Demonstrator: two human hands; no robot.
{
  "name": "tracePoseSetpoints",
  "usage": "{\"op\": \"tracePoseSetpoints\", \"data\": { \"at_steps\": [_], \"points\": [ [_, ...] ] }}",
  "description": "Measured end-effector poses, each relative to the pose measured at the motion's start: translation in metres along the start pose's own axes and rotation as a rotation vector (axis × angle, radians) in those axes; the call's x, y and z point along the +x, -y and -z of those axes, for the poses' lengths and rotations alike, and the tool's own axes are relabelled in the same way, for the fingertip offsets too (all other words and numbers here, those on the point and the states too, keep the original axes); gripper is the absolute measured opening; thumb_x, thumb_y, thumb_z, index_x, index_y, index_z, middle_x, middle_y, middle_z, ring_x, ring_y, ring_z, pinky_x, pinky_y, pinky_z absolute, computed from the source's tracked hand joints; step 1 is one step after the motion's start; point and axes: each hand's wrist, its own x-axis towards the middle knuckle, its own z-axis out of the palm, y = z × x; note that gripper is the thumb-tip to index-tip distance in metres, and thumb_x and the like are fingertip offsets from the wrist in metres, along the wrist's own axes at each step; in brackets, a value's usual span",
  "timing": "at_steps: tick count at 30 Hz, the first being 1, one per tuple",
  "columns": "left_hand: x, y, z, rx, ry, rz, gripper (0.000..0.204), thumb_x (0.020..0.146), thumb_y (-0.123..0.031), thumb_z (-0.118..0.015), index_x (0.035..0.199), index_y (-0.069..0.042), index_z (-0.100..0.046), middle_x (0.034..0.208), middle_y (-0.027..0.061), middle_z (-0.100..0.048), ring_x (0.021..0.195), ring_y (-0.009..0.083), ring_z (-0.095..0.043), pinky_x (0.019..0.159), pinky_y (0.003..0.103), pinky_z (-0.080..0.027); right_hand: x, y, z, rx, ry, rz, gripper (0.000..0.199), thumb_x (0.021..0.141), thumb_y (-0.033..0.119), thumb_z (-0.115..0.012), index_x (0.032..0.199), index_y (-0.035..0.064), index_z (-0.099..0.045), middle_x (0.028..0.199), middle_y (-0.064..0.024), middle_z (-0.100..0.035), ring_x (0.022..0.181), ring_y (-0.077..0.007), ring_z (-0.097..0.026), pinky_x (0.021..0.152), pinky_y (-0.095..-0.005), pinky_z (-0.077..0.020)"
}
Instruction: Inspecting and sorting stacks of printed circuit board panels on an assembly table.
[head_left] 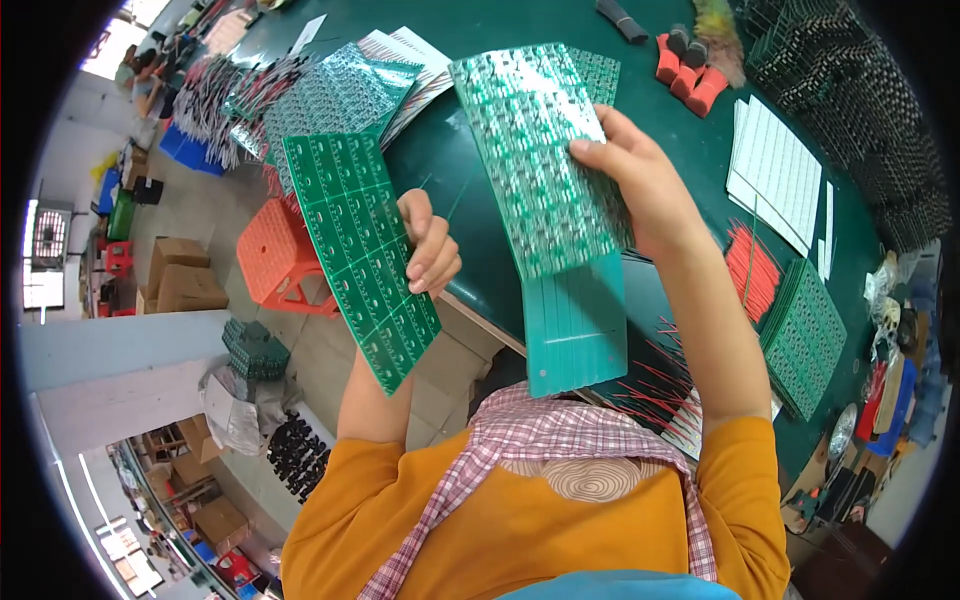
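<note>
My left hand (430, 245) is closed on the right edge of a green circuit board panel (360, 250), which hangs tilted beyond the table's edge. In my right hand (640, 175) is a second circuit board panel (535, 155), shiny and dense with small parts; my thumb lies on its face and the fingers are partly hidden behind it. Just below that panel, a flat teal board (575, 335) with thin lines lies at the table's near edge. The two held panels are apart from each other.
The green table (440, 160) bears shiny stacked panels (335, 100), bundled wires (225, 110), red wires (755, 270), white sheets (775, 170), red foam-like pieces (690, 75) and a stack of green boards (805, 335). A red stool (275, 255) stands at left. Dark stacks (850, 110) line the right.
</note>
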Motion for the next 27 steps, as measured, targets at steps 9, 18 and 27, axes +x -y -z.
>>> {"op": "tracePoseSetpoints", "data": {
  "at_steps": [9,18,27],
  "points": [
    [0.021,0.016,-0.007,0.06,-0.033,0.017,0.057,0.089,-0.042,-0.046,0.118,0.007,-0.039,0.053,0.0058,-0.049,0.044,0.0151,-0.052,0.038,0.025,-0.036,-0.029,0.005,-0.005,-0.035,-0.018,0.063,0.042,0.086,0.008,-0.055,0.123,-0.0033,-0.04,0.108,-0.0084,-0.057,0.097,-0.0132,-0.055,0.084,-0.0273,-0.0455],
    [0.014,0.016,-0.02,0.618,-0.443,0.015,0.017,0.09,-0.018,-0.055,0.082,-0.003,-0.052,0.072,-0.0011,-0.054,0.058,0.0054,-0.049,0.052,0.019,-0.036,-0.037,-0.008,-0.009,-0.166,0.007,0.106,0.041,0.087,0.008,-0.056,0.123,-0.0025,-0.04,0.112,-0.0067,-0.054,0.102,-0.0117,-0.051,0.088,-0.0261,-0.0414],
    [0.009,0.016,-0.013,0.959,-0.558,0.018,0.014,0.091,-0.011,-0.052,0.078,-0.004,-0.051,0.071,-0.0067,-0.045,0.068,0.0019,-0.038,0.062,0.017,-0.03,-0.041,-0.019,-0.013,-0.595,-0.058,0.258,0.039,0.087,0.009,-0.056,0.121,-0.0038,-0.04,0.108,-0.0076,-0.058,0.095,-0.0176,-0.058,0.084,-0.0292,-0.0449]
  ]
}}
